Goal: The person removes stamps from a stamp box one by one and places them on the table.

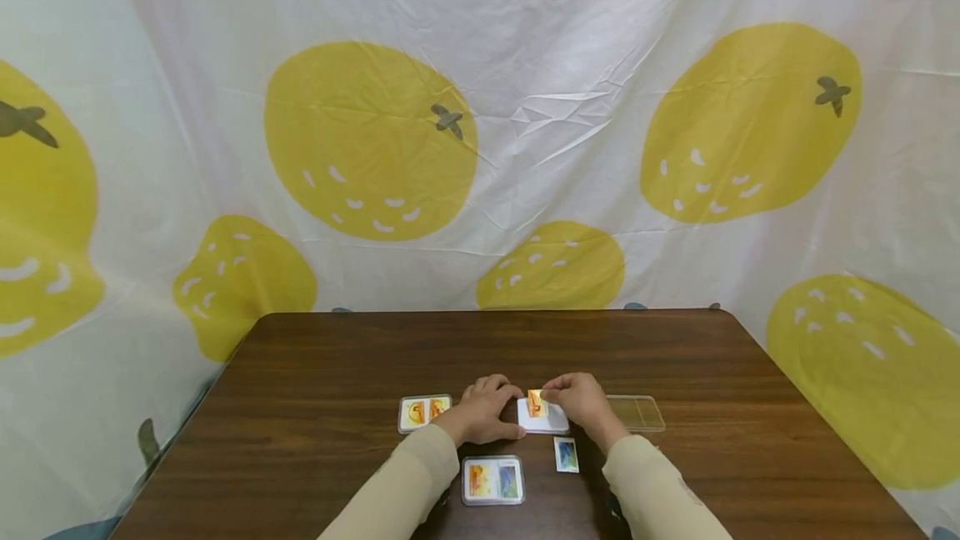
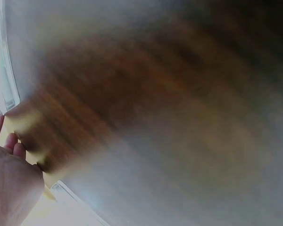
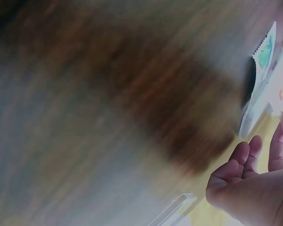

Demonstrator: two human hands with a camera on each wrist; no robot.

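An orange postage stamp (image 1: 537, 403) is pinched in my right hand (image 1: 581, 402), over the white insert of a small flat case (image 1: 553, 422). My left hand (image 1: 483, 411) rests at that case's left side, thumb near the lower corner and forefinger near the upper one. Below the case, a blue-green stamp (image 1: 566, 455) with a perforated edge lies on the table; the right wrist view shows a similar toothed stamp (image 3: 264, 54). In the left wrist view, the fingers of my left hand (image 2: 14, 183) appear at the far left.
A clear plastic cover (image 1: 636, 413) lies right of my right hand. Two clear cases with stamps inside lie on the brown table (image 1: 360, 357): one case (image 1: 424, 412) left of my left hand, another case (image 1: 492, 480) nearer me. A lemon-print curtain (image 1: 525, 148) hangs behind.
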